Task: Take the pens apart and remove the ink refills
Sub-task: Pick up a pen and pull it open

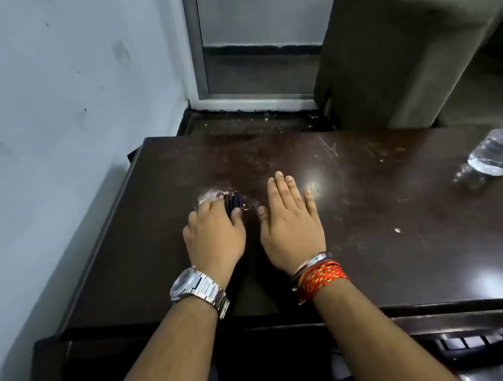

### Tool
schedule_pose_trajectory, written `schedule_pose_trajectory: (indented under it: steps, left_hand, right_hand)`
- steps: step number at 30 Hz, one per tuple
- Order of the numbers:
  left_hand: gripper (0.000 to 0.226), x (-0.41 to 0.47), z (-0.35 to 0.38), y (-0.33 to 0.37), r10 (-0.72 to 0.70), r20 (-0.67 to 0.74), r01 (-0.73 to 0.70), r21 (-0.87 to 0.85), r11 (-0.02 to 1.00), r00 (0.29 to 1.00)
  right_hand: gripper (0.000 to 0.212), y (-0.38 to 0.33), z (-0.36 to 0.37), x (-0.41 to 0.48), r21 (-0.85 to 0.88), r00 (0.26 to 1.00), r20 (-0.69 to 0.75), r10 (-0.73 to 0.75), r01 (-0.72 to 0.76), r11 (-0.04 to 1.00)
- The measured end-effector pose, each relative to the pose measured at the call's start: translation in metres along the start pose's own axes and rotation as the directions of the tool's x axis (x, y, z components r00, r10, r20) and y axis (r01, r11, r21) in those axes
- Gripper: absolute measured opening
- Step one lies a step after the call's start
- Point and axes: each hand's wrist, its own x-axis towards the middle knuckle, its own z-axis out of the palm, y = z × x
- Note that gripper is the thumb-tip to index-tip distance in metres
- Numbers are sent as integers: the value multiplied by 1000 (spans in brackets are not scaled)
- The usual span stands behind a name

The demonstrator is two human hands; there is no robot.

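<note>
My left hand [214, 236] rests on the dark wooden table [373, 223] with its fingers curled around a bunch of dark blue pens [233, 201]. Only the pens' far ends stick out past the fingers; the rest is hidden under the hand. My right hand [289, 220] lies flat on the table just to the right, palm down, fingers stretched forward and holding nothing. A silver watch sits on the left wrist, and red thread bands on the right wrist.
A clear water bottle [502, 149] lies on its side at the table's right edge. A grey upholstered chair [391, 49] stands behind the table. A wall runs along the left. A keyboard [480, 341] shows below the table's front edge.
</note>
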Motion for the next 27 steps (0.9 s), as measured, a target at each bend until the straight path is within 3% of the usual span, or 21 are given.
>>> schedule_pose_trajectory:
  steps: [8,15,27]
  left_hand:
    - [25,25,10,2,-146,-8,143,-149,978,989]
    - [27,25,10,1,-252,20,251,-188,950,968]
    - [36,19,14,6,-146,-22,144,-71,987,989]
  right_hand:
    - [57,-1,20,21,1,994,69,-85,85,996]
    - [56,-5,26,21,40,993,96,-71,67,997]
    - [54,-7,21,18,131,994,100,-33,19,991]
